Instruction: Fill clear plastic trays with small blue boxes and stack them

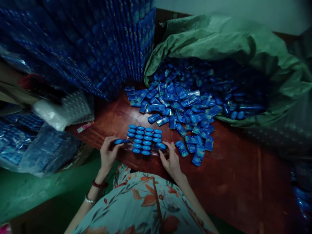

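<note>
A clear blister tray (146,150) lies on the red-brown wooden table (234,175), with several small blue oval pieces (145,137) set in rows in it. My left hand (109,155) pinches one blue piece (119,141) at the tray's left edge. My right hand (170,159) presses a blue piece (161,146) at the tray's right near corner. A heap of loose blue packets (185,104) spills toward the tray from an open green sack (219,42).
Tall stacks of filled blue cards (97,45) lean at the back left. Empty clear trays (73,107) and plastic bags of blue packs (39,149) lie at the left. A green floor (36,191) shows below the table's edge.
</note>
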`<state>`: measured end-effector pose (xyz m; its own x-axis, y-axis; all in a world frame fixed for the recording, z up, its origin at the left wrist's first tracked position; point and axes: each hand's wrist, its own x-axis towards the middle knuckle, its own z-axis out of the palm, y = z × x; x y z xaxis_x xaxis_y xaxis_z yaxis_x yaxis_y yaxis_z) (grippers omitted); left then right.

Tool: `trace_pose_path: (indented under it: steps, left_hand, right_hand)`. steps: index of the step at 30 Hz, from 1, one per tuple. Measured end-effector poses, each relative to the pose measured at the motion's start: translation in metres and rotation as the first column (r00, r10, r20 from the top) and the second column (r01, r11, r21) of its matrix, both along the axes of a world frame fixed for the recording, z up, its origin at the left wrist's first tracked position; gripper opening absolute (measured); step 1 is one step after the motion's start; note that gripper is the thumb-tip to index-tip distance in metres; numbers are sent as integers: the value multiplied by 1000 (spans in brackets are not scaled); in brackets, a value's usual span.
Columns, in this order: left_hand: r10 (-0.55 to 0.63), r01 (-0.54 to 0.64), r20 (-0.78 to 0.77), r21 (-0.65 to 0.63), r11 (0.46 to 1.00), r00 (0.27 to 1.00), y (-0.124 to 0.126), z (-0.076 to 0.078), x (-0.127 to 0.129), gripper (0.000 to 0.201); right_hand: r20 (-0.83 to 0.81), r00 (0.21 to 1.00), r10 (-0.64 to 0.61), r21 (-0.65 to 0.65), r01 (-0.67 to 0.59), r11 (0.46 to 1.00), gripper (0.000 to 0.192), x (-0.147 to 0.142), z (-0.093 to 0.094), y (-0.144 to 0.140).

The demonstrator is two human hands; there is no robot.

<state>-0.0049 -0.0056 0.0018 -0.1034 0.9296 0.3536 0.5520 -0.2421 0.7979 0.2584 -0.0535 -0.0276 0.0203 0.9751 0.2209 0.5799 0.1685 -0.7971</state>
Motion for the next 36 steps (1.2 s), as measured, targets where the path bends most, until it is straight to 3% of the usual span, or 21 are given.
trace_pose_path:
  steps: [3,5,9,13,16,19,25,29,32,34,36]
  left_hand:
    - [-145,153,-149,44,987,978,-5,-10,8,20]
    - [-262,278,-265,22,960,928,-2,-15,6,30]
    - [-404,428,-439,-48,902,802,9,-13,-6,40]
    - [-501,540,-558,-109,835,661,22,0,-12,41]
    - [-533,600,-591,-100,793,605,28,5,-11,37]
    - [-525,604,-592,-79,793,612,29,2,-9,38]
    - [-430,525,-583,-8,851,689,28,-18,1,41]
    - [-445,520,-503,11,854,741,31,-25,5,42]
    - [-384,461,-464,60,885,798,42,-15,9,33]
    - [-291,373,-459,97,923,839,59,2,19,26]
    - [-255,319,-492,47,947,832,84,23,37,28]
  right_hand:
    - [190,973,128,194,-165,967,43,4,-10,7]
    - [288,939,186,229,-256,939,44,7,-10,12]
    - [409,879,244,158,-331,930,38,12,0,15]
    - [428,871,241,84,-304,949,34,14,8,14]
    - [451,855,255,54,-311,949,32,15,11,14]
    - [560,795,234,-5,-279,960,31,11,19,16]
    - [795,577,187,-164,-92,982,27,-11,49,28]
    - [834,525,169,-189,-16,982,23,-20,56,38]
    - [828,528,190,-246,37,969,23,-19,56,45]
    - [827,525,204,-283,74,956,23,-16,56,49]
    - [827,523,206,-297,95,950,21,-12,56,52]
